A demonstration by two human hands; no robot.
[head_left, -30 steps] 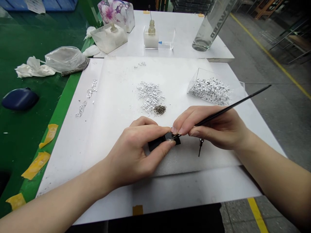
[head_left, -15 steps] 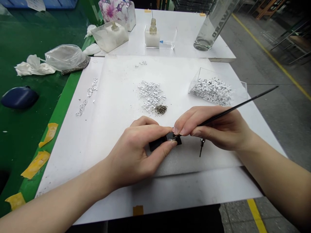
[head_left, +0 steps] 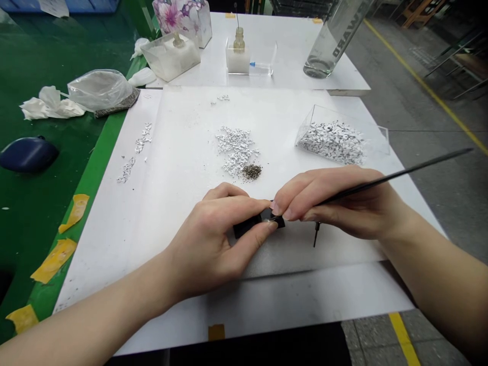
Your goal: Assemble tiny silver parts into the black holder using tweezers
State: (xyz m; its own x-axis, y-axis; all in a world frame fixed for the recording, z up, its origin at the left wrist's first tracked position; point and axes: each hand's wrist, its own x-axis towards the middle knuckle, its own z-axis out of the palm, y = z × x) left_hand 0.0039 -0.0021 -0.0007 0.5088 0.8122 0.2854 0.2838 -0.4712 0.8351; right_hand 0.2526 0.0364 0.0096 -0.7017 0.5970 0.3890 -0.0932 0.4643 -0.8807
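Observation:
My left hand (head_left: 213,240) pinches a small black block (head_left: 247,225) between thumb and fingers. My right hand (head_left: 345,204) grips a thin black-handled needle tool (head_left: 412,175), its fine tip touching the block's top near my left fingertips. A short dark metal-tipped pin (head_left: 316,235) pokes down below my right hand, its upper end hidden behind the fingers. Both hands rest over a white foam pad (head_left: 305,256). Just beyond them lie a small heap of dark granules (head_left: 252,172) and a scatter of white flakes (head_left: 236,150).
A clear acrylic box of speckled flakes (head_left: 331,142) stands to the right on the white sheet (head_left: 183,152). Flake strips (head_left: 139,147) lie at its left. Acrylic holders (head_left: 238,58), a glass bottle (head_left: 328,51) and a plastic bag (head_left: 99,90) stand beyond.
The needle tool's handle has swung lower and further right, and my right hand has shifted slightly right. My left hand and the black block stay in much the same place.

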